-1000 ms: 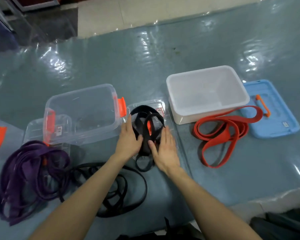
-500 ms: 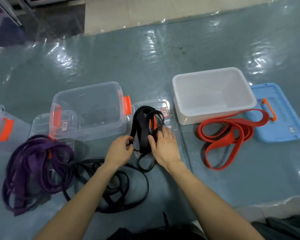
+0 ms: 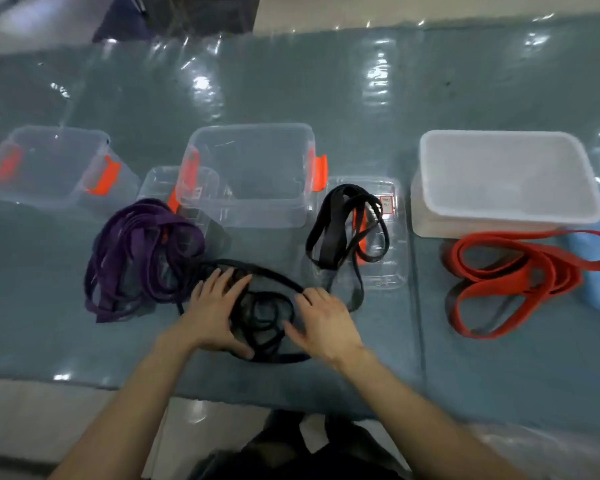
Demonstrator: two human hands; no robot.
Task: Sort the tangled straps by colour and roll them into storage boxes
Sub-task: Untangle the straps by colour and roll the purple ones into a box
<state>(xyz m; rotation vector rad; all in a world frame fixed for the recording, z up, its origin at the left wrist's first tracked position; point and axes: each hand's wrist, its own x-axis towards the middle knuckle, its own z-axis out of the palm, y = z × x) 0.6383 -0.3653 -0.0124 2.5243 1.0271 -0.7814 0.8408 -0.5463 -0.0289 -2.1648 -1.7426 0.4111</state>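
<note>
Hands palm-down, flanking black strap tangle

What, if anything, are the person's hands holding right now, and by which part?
Both hands rest on the tangled black strap: left hand on its left loops, right hand at its right edge. A closed grip cannot be told.

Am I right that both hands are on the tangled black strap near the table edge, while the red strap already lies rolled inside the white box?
Not quite. In the head view the left hand and right hand are indeed on the tangled black strap, but the red strap lies loose on the table in front of the white box, which looks empty.
</note>
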